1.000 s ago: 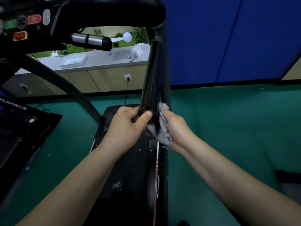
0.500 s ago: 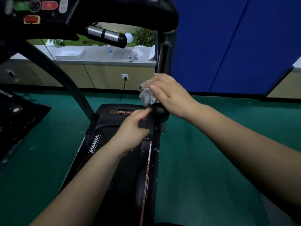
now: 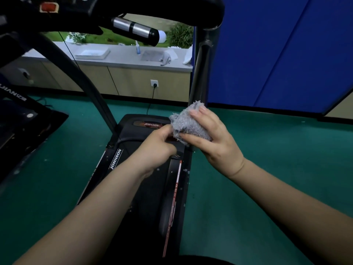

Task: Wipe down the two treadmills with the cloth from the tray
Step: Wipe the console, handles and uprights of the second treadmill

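A bunched grey cloth [image 3: 188, 122] is held in my right hand [image 3: 214, 136], fingers curled around it, above the front hood of the black Johnson treadmill [image 3: 131, 155]. My left hand [image 3: 158, 144] pinches the cloth's lower left edge. Both hands are off the treadmill's right upright post [image 3: 199, 73], which rises just behind the cloth. The console and a silver-banded handle grip [image 3: 135, 31] hang overhead. Part of a second black treadmill [image 3: 21, 119] shows at the left edge.
A grey counter [image 3: 124, 58] along the back wall carries a white tray [image 3: 92, 53], a small bottle and another cloth. A cable runs from a wall socket [image 3: 154, 84] to the treadmill. Blue panels [image 3: 277, 54] stand to the right. Green floor surrounds both machines.
The right hand carried the cloth from the handrail's end up over it, then off the rail. The left hand let go of the rail and took the cloth's edge.
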`<state>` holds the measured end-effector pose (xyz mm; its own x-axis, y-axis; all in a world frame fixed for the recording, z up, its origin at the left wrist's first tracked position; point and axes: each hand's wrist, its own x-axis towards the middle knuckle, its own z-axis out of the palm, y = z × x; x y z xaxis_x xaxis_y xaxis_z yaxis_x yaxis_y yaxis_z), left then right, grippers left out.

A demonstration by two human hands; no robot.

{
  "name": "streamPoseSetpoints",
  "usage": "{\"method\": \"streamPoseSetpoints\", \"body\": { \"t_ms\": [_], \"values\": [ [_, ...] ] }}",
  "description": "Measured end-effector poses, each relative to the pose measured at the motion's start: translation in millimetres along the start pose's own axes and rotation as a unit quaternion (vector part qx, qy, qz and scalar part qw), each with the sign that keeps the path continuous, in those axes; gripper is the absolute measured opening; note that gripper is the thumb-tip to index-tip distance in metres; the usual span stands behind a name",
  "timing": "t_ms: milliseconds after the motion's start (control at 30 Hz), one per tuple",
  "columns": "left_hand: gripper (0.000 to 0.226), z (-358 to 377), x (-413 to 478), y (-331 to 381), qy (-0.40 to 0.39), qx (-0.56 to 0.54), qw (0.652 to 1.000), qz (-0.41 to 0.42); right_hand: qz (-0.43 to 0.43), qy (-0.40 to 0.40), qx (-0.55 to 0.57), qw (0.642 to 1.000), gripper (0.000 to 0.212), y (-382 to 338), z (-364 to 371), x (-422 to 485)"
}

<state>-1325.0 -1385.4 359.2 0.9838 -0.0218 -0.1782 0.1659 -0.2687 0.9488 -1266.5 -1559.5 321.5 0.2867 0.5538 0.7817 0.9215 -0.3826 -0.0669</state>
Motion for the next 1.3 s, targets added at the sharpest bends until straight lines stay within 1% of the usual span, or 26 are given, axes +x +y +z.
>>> {"method": "streamPoseSetpoints", "body": {
  "t_ms": [67, 167, 233, 267, 300, 333, 367, 400, 433, 467, 500, 567, 600, 667, 700, 733, 800, 833, 900, 967, 1067, 1100, 1133, 1200, 1267, 1300],
  "values": [
    [0.074, 2, -2, 2, 0.003, 0.000, 1.000, 0.003, 0.018, 0.005, 0.009, 1.000, 0.025, 1, 0, -7],
    [0.083, 2, -3, 8, -0.011, -0.004, 1.000, -0.002, 0.084, 0.001, 0.028, 0.996, 0.025, 1, 0, -27],
    [0.088, 2, -5, 12, -0.020, -0.002, 1.000, -0.005, 0.153, -0.043, 0.025, 0.987, 0.026, 4, 6, -49],
    [0.087, 2, -6, 14, -0.018, 0.004, 1.000, -0.004, 0.207, -0.069, 0.028, 0.976, 0.026, 4, 8, -58],
    [0.085, 3, -7, 15, -0.013, 0.010, 1.000, -0.004, 0.278, -0.077, 0.047, 0.956, 0.029, 5, 10, -67],
    [0.081, 4, -8, 16, -0.008, 0.012, 1.000, -0.003, 0.369, -0.056, 0.081, 0.924, 0.034, 4, 8, -70],
    [0.075, 4, -9, 17, -0.005, 0.011, 1.000, -0.004, 0.463, -0.008, 0.126, 0.878, 0.038, 3, 3, -69],
    [0.065, 5, -11, 18, -0.003, 0.004, 1.000, -0.007, 0.534, 0.051, 0.168, 0.827, 0.039, 1, -3, -63],
    [0.052, 6, -12, 19, 0.004, -0.002, 1.000, -0.010, 0.577, 0.107, 0.205, 0.784, 0.037, -3, -9, -52],
    [0.041, 7, -14, 21, 0.015, -0.008, 1.000, -0.015, 0.591, 0.145, 0.241, 0.756, 0.035, -9, -14, -38],
    [0.037, 10, -14, 23, 0.029, -0.008, 0.999, -0.017, 0.588, 0.166, 0.286, 0.738, 0.034, -14, -15, -22],
    [0.038, 15, -13, 26, 0.073, 0.005, 0.997, 0.000, 0.563, 0.174, 0.386, 0.710, 0.035, -27, -7, 7],
    [0.035, 18, -13, 28, 0.093, 0.024, 0.995, 0.017, 0.558, 0.170, 0.405, 0.704, 0.037, -32, 0, 18],
    [0.028, 24, -12, 31, 0.122, 0.065, 0.990, 0.040, 0.574, 0.181, 0.397, 0.694, 0.041, -35, 13, 31],
    [0.028, 25, -11, 31, 0.131, 0.079, 0.987, 0.042, 0.588, 0.194, 0.406, 0.672, 0.040, -33, 18, 33],
    [0.031, 25, -10, 32, 0.137, 0.090, 0.986, 0.042, 0.609, 0.204, 0.440, 0.628, 0.040, -30, 20, 34],
    [0.037, 22, -9, 32, 0.138, 0.116, 0.983, 0.037, 0.649, 0.205, 0.537, 0.498, 0.042, -23, 21, 33],
    [0.038, 19, -8, 32, 0.133, 0.129, 0.982, 0.033, 0.659, 0.200, 0.574, 0.443, 0.042, -23, 19, 32],
    [0.033, 13, -5, 35, 0.118, 0.150, 0.981, 0.029, 0.664, 0.204, 0.616, 0.371, 0.041, -28, 13, 30],
    [0.019, 8, 0, 39, 0.103, 0.169, 0.980, 0.037, 0.660, 0.214, 0.655, 0.298, 0.040, -33, 7, 28],
    [0.031, 4, 2, 45, 0.083, 0.172, 0.980, 0.062, 0.638, 0.209, 0.711, 0.208, 0.040, -33, -8, 27],
    [0.032, 4, 2, 45, 0.081, 0.162, 0.982, 0.061, 0.634, 0.198, 0.722, 0.193, 0.041, -33, -15, 26],
    [0.030, 5, 1, 45, 0.082, 0.152, 0.983, 0.059, 0.634, 0.186, 0.726, 0.190, 0.042, -32, -23, 23],
    [0.019, 8, -1, 41, 0.094, 0.123, 0.987, 0.050, 0.618, 0.172, 0.742, 0.196, 0.043, -35, -39, 17],
    [0.008, 10, -2, 32, 0.108, 0.119, 0.986, 0.050, 0.601, 0.195, 0.748, 0.202, 0.046, -37, -51, 6],
    [0.012, 10, -4, 26, 0.110, 0.128, 0.984, 0.057, 0.597, 0.209, 0.742, 0.222, 0.046, -38, -55, -1]
  ]
}}
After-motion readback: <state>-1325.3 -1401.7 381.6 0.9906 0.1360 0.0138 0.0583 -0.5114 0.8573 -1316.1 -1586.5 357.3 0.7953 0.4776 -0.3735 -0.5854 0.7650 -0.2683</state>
